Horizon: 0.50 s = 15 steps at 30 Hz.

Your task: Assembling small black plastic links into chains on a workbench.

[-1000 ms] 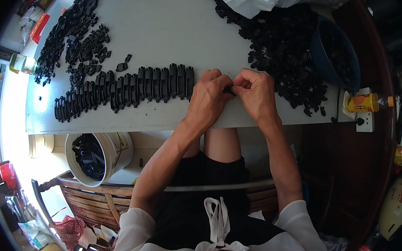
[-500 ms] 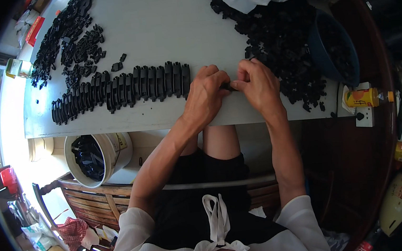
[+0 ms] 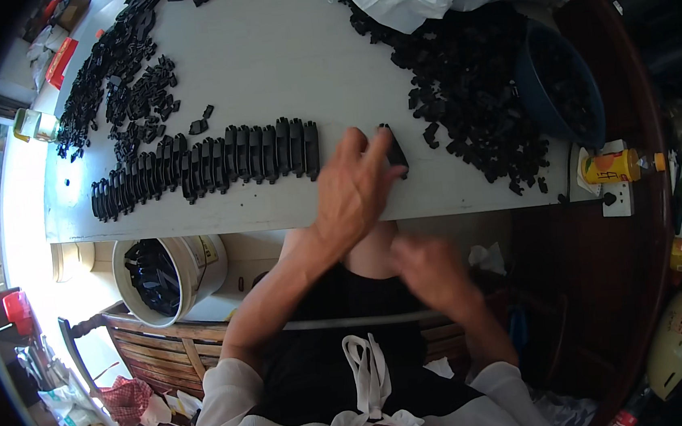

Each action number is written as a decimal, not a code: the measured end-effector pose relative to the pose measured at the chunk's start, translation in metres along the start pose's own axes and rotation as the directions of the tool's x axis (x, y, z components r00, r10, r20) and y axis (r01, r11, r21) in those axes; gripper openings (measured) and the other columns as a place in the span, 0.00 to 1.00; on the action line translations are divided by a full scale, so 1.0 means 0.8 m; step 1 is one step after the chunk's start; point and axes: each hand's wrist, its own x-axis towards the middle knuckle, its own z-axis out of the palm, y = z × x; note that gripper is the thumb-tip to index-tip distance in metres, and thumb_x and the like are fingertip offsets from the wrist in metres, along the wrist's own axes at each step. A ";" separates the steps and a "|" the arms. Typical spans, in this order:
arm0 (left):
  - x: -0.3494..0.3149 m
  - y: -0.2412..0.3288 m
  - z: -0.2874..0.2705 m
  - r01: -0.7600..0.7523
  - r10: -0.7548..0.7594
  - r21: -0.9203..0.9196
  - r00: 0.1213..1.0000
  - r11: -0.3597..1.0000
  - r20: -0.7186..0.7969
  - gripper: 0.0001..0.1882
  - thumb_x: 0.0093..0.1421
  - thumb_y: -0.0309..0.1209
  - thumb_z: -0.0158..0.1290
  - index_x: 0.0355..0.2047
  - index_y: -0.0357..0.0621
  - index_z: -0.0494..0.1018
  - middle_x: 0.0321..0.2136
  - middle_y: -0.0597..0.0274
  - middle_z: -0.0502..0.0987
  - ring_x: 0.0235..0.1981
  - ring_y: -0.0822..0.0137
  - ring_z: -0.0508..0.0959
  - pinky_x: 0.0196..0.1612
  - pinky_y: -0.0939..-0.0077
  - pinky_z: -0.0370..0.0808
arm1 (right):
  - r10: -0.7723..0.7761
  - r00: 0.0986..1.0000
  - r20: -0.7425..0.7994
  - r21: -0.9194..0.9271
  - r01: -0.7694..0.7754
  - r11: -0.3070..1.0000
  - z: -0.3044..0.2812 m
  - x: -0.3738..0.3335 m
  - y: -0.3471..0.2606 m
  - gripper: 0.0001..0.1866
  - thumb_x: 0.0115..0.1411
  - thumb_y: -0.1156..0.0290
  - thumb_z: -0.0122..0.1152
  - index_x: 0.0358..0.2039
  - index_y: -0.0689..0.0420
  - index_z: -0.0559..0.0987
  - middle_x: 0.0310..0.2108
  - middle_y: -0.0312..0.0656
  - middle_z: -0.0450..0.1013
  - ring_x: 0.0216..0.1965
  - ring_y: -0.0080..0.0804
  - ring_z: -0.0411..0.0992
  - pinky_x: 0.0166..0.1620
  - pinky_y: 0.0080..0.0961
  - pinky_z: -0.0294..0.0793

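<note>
The blurred right hand (image 3: 431, 268) is held short of the table (image 3: 264, 74); its grip cannot be told. Beyond, the left hand (image 3: 353, 186), thumb and fingers parted, is held nearer the black piece (image 3: 397, 153), which is seen on the table just rightward, long axis running near to far.

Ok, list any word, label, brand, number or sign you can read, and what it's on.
None reads clearly; all too small or blurred:
Upper yellow bottle, right: label print.
White bucket: side print.
Pale green board: small mark.
Red package, lower right: pale lettering.
</note>
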 end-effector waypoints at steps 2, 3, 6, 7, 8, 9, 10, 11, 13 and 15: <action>-0.003 0.016 0.012 -0.133 0.132 0.059 0.991 0.989 0.033 0.25 0.51 0.33 0.61 0.50 0.47 0.69 0.34 0.51 0.66 0.35 0.52 0.71 0.34 0.61 0.71 | -0.102 0.964 0.244 -0.017 0.109 0.994 0.043 -0.045 0.013 0.12 0.55 0.63 0.61 0.26 0.58 0.73 0.30 0.47 0.71 0.34 0.45 0.73 0.34 0.37 0.73; -0.002 0.021 0.018 -0.135 0.130 0.070 0.989 0.988 0.076 0.20 0.51 0.33 0.61 0.44 0.47 0.71 0.34 0.51 0.65 0.36 0.53 0.70 0.35 0.63 0.70 | -0.140 0.938 0.317 -0.032 0.158 0.987 0.068 -0.062 0.018 0.11 0.53 0.63 0.61 0.25 0.57 0.72 0.31 0.45 0.70 0.35 0.43 0.71 0.35 0.36 0.73; -0.001 0.012 0.023 -0.163 0.154 0.151 0.986 0.975 0.065 0.15 0.50 0.32 0.61 0.38 0.45 0.72 0.33 0.51 0.65 0.35 0.52 0.70 0.34 0.63 0.70 | -0.311 0.929 0.199 -0.323 0.362 0.874 0.122 -0.095 0.015 0.06 0.51 0.68 0.59 0.24 0.55 0.72 0.28 0.40 0.67 0.34 0.35 0.69 0.32 0.32 0.70; -0.002 0.007 0.021 -0.151 0.143 0.165 0.988 0.975 0.057 0.09 0.50 0.26 0.56 0.33 0.43 0.72 0.33 0.50 0.66 0.35 0.51 0.69 0.34 0.62 0.70 | -0.312 0.930 0.194 -0.324 0.361 0.874 0.133 -0.099 0.009 0.06 0.51 0.68 0.59 0.24 0.55 0.72 0.28 0.40 0.67 0.34 0.35 0.69 0.32 0.32 0.70; -0.002 -0.001 0.018 -0.153 0.146 0.184 0.988 0.971 0.050 0.08 0.50 0.24 0.53 0.33 0.43 0.73 0.33 0.50 0.66 0.35 0.51 0.69 0.34 0.61 0.71 | -0.364 0.913 0.184 -0.346 0.407 0.845 0.141 -0.102 0.003 0.05 0.50 0.69 0.57 0.24 0.54 0.72 0.28 0.39 0.66 0.33 0.33 0.68 0.31 0.30 0.69; -0.001 -0.008 0.014 -0.155 0.150 0.205 0.988 0.966 0.042 0.09 0.50 0.22 0.50 0.33 0.43 0.73 0.32 0.49 0.66 0.35 0.51 0.69 0.34 0.60 0.71 | -0.417 0.892 0.175 -0.369 0.452 0.812 0.147 -0.102 -0.002 0.03 0.48 0.70 0.56 0.24 0.54 0.72 0.27 0.37 0.65 0.32 0.31 0.68 0.30 0.28 0.68; 0.001 -0.008 0.007 -0.118 0.105 0.218 0.992 0.969 0.068 0.11 0.50 0.20 0.46 0.33 0.43 0.75 0.34 0.48 0.67 0.37 0.49 0.71 0.37 0.60 0.72 | -0.445 0.880 0.167 -0.366 0.474 0.801 0.153 -0.102 -0.002 0.03 0.49 0.72 0.56 0.24 0.55 0.72 0.27 0.38 0.65 0.32 0.31 0.68 0.29 0.27 0.69; 0.002 -0.012 0.003 -0.125 0.113 0.221 0.991 0.967 0.067 0.11 0.50 0.20 0.46 0.33 0.43 0.75 0.34 0.48 0.67 0.37 0.49 0.71 0.37 0.60 0.72 | -0.446 0.880 0.160 -0.370 0.473 0.800 0.155 -0.104 0.002 0.03 0.49 0.72 0.56 0.24 0.55 0.72 0.27 0.38 0.65 0.32 0.31 0.68 0.29 0.27 0.69; 0.006 -0.022 -0.006 -0.152 0.144 0.231 0.988 0.961 0.054 0.12 0.51 0.20 0.47 0.34 0.44 0.77 0.39 0.47 0.70 0.38 0.49 0.74 0.39 0.61 0.74 | -0.438 0.897 0.064 -0.254 0.439 0.862 0.151 -0.105 0.013 0.03 0.48 0.73 0.56 0.24 0.55 0.72 0.27 0.39 0.65 0.32 0.32 0.69 0.29 0.29 0.69; 0.009 -0.026 -0.024 -0.145 0.125 0.229 0.987 0.963 0.099 0.14 0.51 0.19 0.49 0.36 0.44 0.79 0.43 0.46 0.71 0.40 0.49 0.75 0.41 0.61 0.75 | -0.407 0.911 0.067 -0.212 0.411 0.886 0.138 -0.113 0.017 0.04 0.48 0.73 0.57 0.25 0.56 0.71 0.27 0.40 0.66 0.31 0.34 0.69 0.28 0.30 0.69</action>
